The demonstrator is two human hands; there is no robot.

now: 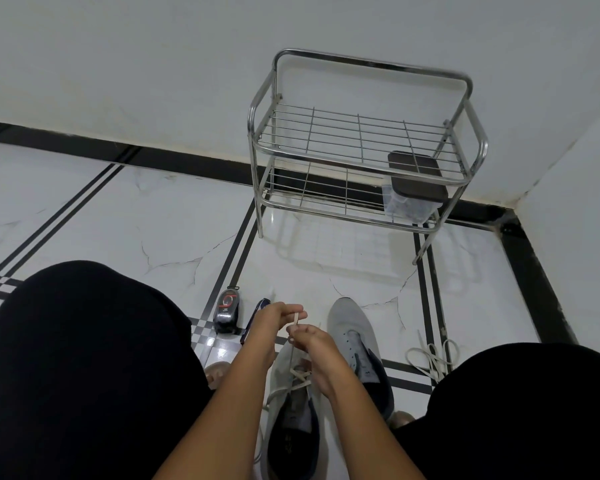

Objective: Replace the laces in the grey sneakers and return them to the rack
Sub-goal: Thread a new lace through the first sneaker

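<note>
While both hands, left (274, 315) and right (307, 336), pinch the lace (297, 318) over the near sneaker (291, 403), lacing looks partway; second sneaker (352, 327) unlaced, spare lace (430, 358) on floor, rack (361, 140) holds no shoes.

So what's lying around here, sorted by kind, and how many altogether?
Grey sneakers: 2
Loose white laces on the floor: 1 bundle
Metal racks: 1
Lidded plastic boxes: 1
Black polish bottles: 1
Total: 6
</note>
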